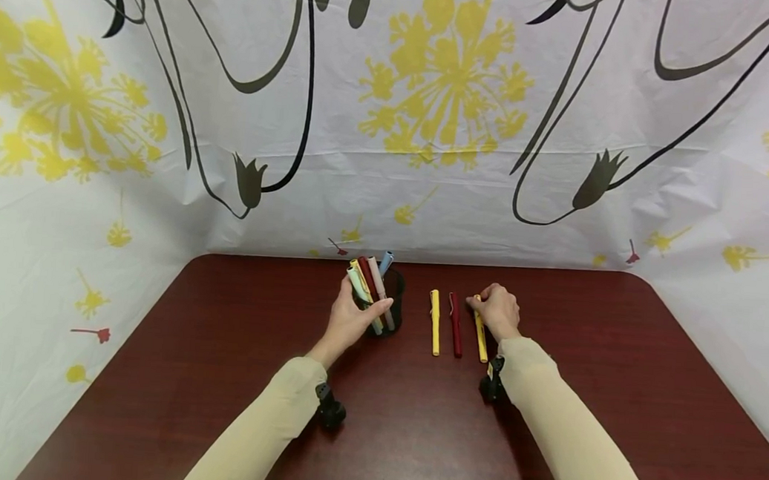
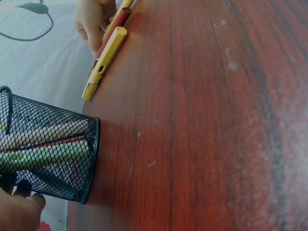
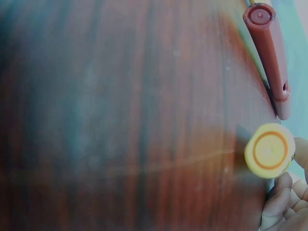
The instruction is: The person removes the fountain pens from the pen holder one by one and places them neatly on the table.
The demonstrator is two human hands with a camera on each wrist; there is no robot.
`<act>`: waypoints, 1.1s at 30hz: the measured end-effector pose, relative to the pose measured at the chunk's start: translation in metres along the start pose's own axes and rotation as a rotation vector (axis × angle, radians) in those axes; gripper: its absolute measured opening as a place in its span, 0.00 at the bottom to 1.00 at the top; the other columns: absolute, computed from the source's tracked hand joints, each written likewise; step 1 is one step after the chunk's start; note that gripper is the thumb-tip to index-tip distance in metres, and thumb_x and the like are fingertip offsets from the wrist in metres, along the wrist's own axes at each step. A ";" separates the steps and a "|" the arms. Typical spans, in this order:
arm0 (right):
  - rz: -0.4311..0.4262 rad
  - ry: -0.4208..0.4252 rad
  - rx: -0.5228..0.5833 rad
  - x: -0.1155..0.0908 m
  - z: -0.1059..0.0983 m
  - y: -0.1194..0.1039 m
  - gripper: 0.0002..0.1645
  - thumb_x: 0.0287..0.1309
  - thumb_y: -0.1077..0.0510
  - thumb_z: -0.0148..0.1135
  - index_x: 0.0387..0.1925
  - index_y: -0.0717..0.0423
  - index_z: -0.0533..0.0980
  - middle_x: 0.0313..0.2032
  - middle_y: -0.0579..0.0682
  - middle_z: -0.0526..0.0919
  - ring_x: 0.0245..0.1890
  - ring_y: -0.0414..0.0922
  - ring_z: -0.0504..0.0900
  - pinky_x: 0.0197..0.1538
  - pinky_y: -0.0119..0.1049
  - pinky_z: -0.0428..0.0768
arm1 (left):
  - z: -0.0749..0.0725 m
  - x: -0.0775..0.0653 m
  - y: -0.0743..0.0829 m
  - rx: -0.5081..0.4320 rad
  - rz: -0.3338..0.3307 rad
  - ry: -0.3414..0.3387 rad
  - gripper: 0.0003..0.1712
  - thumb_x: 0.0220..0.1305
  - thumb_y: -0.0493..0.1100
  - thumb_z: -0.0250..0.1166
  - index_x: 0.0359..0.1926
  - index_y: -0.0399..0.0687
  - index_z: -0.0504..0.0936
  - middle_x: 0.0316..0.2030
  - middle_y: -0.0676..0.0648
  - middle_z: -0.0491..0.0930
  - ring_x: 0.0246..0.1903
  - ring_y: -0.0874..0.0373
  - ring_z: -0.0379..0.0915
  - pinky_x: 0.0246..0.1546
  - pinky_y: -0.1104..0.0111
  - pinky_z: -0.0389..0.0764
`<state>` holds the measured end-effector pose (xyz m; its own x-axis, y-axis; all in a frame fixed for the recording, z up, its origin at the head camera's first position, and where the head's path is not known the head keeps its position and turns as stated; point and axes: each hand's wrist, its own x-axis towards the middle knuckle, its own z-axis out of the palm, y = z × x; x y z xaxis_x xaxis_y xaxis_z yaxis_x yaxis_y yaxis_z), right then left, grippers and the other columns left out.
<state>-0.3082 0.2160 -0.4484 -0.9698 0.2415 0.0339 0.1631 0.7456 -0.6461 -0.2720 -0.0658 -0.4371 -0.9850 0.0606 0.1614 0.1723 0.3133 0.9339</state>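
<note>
My left hand grips the black mesh pen cup, with the thumb across its near side. Several pens stand in the cup, among them a light green pen, a dark red one and a blue pen. To the right of the cup, a yellow pen and a dark red pen lie side by side on the table. My right hand pinches a second yellow pen near its far end, beside the red one. The right wrist view shows this pen's round end facing the camera.
The dark reddish-brown table ends at a back edge just behind the cup and pens. A white cloth with yellow flowers and dark stems hangs beyond it. A small black camera sits on each wrist.
</note>
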 end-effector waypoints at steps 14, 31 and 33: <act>-0.007 -0.003 -0.013 -0.002 0.000 -0.001 0.18 0.56 0.50 0.65 0.37 0.62 0.73 0.31 0.57 0.77 0.23 0.47 0.72 0.23 0.35 0.67 | -0.001 -0.001 0.002 0.001 -0.001 -0.001 0.55 0.54 0.57 0.68 0.73 0.49 0.46 0.61 0.40 0.66 0.59 0.48 0.66 0.56 0.54 0.71; -0.026 -0.022 -0.019 -0.005 -0.003 -0.003 0.22 0.56 0.49 0.65 0.40 0.64 0.73 0.32 0.57 0.76 0.24 0.46 0.72 0.24 0.33 0.68 | -0.001 0.001 -0.001 0.007 0.001 -0.002 0.54 0.55 0.57 0.68 0.73 0.49 0.46 0.60 0.39 0.67 0.58 0.48 0.67 0.55 0.53 0.71; -0.032 -0.024 -0.020 -0.005 -0.003 -0.003 0.22 0.56 0.50 0.65 0.40 0.65 0.73 0.32 0.58 0.76 0.24 0.47 0.73 0.25 0.34 0.68 | -0.001 0.001 -0.001 0.007 0.002 -0.002 0.54 0.55 0.58 0.68 0.73 0.49 0.46 0.61 0.39 0.66 0.58 0.47 0.67 0.55 0.53 0.71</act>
<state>-0.3033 0.2141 -0.4441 -0.9786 0.2027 0.0359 0.1353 0.7648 -0.6299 -0.2730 -0.0669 -0.4375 -0.9847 0.0631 0.1625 0.1741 0.3200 0.9313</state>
